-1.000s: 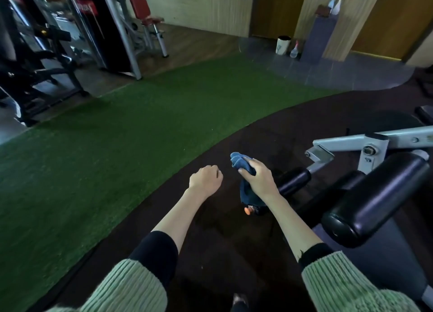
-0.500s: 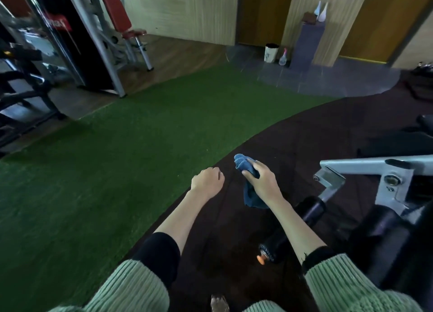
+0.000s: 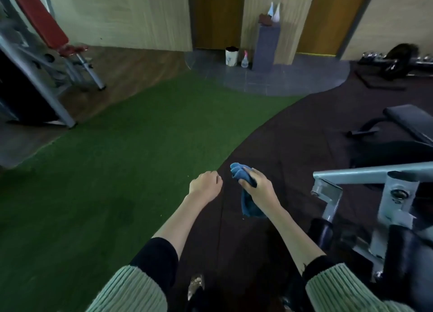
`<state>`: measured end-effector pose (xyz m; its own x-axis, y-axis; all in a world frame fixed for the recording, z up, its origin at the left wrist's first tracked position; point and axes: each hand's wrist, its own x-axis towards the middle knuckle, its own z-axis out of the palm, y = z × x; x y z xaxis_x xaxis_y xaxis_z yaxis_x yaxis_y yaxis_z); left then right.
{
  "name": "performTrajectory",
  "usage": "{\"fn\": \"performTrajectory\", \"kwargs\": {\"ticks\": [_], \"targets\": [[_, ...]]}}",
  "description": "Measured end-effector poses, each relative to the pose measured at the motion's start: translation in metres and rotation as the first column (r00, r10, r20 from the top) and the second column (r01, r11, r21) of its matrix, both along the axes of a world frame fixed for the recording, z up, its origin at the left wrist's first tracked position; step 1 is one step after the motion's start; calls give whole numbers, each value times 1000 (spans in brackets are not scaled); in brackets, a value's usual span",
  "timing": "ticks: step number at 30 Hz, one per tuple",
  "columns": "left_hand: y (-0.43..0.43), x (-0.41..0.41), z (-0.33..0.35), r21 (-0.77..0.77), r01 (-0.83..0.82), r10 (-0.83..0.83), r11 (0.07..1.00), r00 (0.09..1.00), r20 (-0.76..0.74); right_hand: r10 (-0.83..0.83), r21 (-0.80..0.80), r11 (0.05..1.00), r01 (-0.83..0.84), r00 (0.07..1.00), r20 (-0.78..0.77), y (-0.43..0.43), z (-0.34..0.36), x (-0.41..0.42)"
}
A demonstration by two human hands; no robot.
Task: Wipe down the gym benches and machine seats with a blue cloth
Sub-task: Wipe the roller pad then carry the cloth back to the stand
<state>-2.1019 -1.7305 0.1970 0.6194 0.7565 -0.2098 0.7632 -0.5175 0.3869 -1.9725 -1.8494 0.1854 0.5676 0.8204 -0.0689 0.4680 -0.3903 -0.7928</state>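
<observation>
**Blue cloth gripped in the right hand, clear of any bench**

The right hand [image 3: 259, 188] sits just right of centre, its fingers [image 3: 248, 171] wrapped around a crumpled blue terry cloth [image 3: 248, 203]; one bunch sticks up past the knuckles and the rest hangs below the palm, above the dark rubber floor [image 3: 293, 135]. It touches no pad.

The left hand [image 3: 205, 185], just beside it at 9 o'clock, is curled into a loose fist and holds nothing. Both forearms are bare, with ribbed pale-green sleeves [image 3: 126, 290] pushed up.

At 4 o'clock stands a pale-grey steel machine frame [image 3: 393, 194] with black roller pads [image 3: 407, 260]. A flat black padded bench [image 3: 410, 121] lies at 2 o'clock, well apart. A red-padded incline bench [image 3: 37, 18] is at 10 o'clock, beyond the green artificial turf [image 3: 117, 159]. At 12 o'clock, a clear spray bottle [image 3: 244, 59] stands beside a white bin [image 3: 231, 56].
</observation>
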Motion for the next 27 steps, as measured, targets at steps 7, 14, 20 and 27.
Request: {"fn": "performTrajectory", "kwargs": {"ticks": [7,14,20,27], "targets": [[108,41,2,-6,119,-119,993,993,-9,-129,7,992,130,991,-22,97,4,18],[201,91,-3,-17,188,-188,982,982,-14,-172,-3,985,172,985,5,185,3,64],[287,156,-8,-20,210,-210,977,978,-10,-184,-5,983,184,982,34,267,-3,138],[396,257,-2,-16,218,-218,976,975,-29,-146,-3,989,146,988,51,381,5,243]]}}
